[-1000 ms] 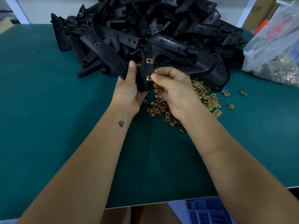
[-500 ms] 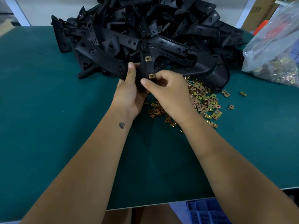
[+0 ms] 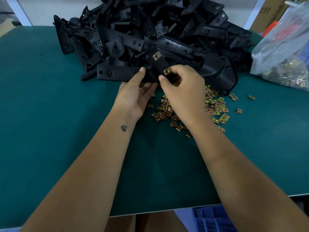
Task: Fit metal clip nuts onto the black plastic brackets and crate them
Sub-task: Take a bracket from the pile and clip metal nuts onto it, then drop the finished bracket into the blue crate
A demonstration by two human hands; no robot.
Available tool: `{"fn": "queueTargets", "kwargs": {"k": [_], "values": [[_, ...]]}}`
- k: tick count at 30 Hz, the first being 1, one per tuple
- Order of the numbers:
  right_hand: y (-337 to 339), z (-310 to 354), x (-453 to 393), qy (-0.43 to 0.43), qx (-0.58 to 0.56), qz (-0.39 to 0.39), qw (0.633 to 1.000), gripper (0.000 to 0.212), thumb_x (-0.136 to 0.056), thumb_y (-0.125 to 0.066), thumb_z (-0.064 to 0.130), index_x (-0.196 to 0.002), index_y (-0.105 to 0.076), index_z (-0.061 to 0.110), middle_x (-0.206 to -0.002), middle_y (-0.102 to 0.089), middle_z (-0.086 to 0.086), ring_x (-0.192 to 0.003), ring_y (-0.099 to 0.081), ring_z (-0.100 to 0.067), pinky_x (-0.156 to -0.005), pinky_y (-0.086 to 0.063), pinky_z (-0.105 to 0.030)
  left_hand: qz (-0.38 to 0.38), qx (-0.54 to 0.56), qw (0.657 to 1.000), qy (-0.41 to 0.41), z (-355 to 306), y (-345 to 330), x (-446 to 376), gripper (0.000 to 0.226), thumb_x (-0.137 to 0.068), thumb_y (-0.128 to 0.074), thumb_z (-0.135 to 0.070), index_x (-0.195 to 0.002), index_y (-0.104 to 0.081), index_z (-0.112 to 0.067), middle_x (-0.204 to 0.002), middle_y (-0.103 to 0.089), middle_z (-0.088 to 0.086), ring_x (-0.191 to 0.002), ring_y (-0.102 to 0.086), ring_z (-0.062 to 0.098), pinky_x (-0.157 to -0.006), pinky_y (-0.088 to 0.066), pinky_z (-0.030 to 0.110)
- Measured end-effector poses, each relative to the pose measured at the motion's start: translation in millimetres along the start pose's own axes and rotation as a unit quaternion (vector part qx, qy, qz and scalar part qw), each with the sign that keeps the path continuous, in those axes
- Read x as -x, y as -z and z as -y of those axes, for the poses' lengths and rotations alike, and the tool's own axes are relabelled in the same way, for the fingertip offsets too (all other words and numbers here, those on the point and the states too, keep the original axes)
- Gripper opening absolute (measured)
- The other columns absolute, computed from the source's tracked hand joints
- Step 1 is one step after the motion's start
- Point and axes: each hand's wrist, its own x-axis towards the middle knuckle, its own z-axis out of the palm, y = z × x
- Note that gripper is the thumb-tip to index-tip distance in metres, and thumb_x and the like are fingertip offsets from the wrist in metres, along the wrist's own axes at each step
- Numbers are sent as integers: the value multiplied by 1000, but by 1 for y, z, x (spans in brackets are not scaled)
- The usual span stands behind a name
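A green work table (image 3: 50, 131) fills most of the scene, its near edge running just above the person's lap. At the far side sits a tall heap of black plastic brackets (image 3: 167, 27), tumbled over one another and spilling toward the middle of the table. To the right of the heap a clear plastic bag (image 3: 282, 52) slumps on the mat, its lower part packed with more yellowish metal pieces. Behind the bag stands a brown cardboard box (image 3: 270, 12). Below the table's near edge, at the right, the corner of a blue plastic crate (image 3: 214, 220) shows.

Both bare forearms reach forward from the bottom of the view and meet at the foot of the heap. The bracket being worked on (image 3: 127, 74) lies low in front of the pile, one long arm stretching left and a second arm rising up and away. The left hand (image 3: 133, 96) holds it from beneath, thumb pressed on top of the long arm and fingers tucked under it. The right hand (image 3: 182, 91) is curled around the bracket's near end, thumb and fingers pinching right at a clip nut (image 3: 167, 71) seated there. A second clip nut (image 3: 156, 55) is already seated farther up the same arm.

Beneath and just right of the hands, loose clip nuts (image 3: 215, 106) lie scattered in a brassy pile on the mat, with a few strays well out to the right.
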Motion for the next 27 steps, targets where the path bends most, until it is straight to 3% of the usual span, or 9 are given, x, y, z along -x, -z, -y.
{"fn": "queueTargets", "kwargs": {"k": [3,6,8,11,13,18,21,24,27], "values": [[0,1,0,-5,-11,13,1000,18,-87,-67,27,-103,-70,18,-94,-66,6,-80,-61,-7,-76,-53,-35,1,13,1000,-2,1,2,-2,32,-96,-62,-9,-126,-54,1,-112,-71,17,-89,-72,24,-79,-61,37],[2,2,-1,-12,-30,19,999,37,-87,-67,26,-123,-63,21,-107,-68,6,-95,-64,-10,-87,-52,-36,11,13,1000,-12,1,2,-2,10,-96,-62,-5,-104,-57,-5,-80,-76,9,-73,-75,19,-76,-62,39],[3,3,-1,-9,-43,16,999,48,-86,-68,28,-133,-55,25,-109,-67,10,-97,-63,-5,-89,-52,-33,20,9,1000,-17,1,2,-1,6,-96,-61,-4,-98,-56,-8,-74,-76,5,-69,-74,17,-76,-62,38],[5,2,1,2,-54,20,998,53,-87,-66,31,-138,-50,34,-106,-66,14,-85,-62,1,-84,-52,-24,29,8,999,-20,2,3,-1,7,-96,-61,-4,-97,-58,-10,-74,-76,3,-68,-74,15,-78,-62,39],[5,1,1,5,-68,23,997,53,-88,-65,30,-139,-50,35,-115,-66,14,-92,-62,3,-85,-50,-18,37,4,999,-21,2,3,0,7,-96,-61,-4,-98,-59,-10,-75,-76,2,-69,-74,15,-79,-62,39],[4,-1,1,15,-87,30,996,50,-89,-63,27,-137,-53,37,-131,-60,19,-116,-57,-1,-99,-50,-32,43,-2,999,-20,1,2,1,7,-96,-61,-4,-98,-60,-10,-77,-76,3,-73,-73,16,-75,-62,37],[4,-2,0,-2,-100,34,994,51,-87,-64,32,-136,-52,39,-118,-66,19,-108,-61,0,-94,-52,-31,43,-8,999,-19,1,2,2,8,-96,-61,-4,-98,-62,-12,-77,-75,2,-78,-69,17,-75,-61,36],[4,-2,-2,-25,-121,28,992,49,-84,-67,33,-131,-54,37,-101,-63,33,-99,-61,7,-90,-52,-24,45,-14,999,-19,1,2,2,8,-96,-61,-5,-98,-62,-13,-78,-76,2,-83,-68,18,-76,-61,36],[5,-3,-5,-42,-145,14,988,33,-81,-70,27,-111,-62,36,-93,-68,20,-91,-64,3,-85,-54,-26,52,-25,998,-21,1,2,1,8,-95,-63,-7,-101,-62,-12,-85,-76,4,-84,-72,18,-76,-61,34]]}}
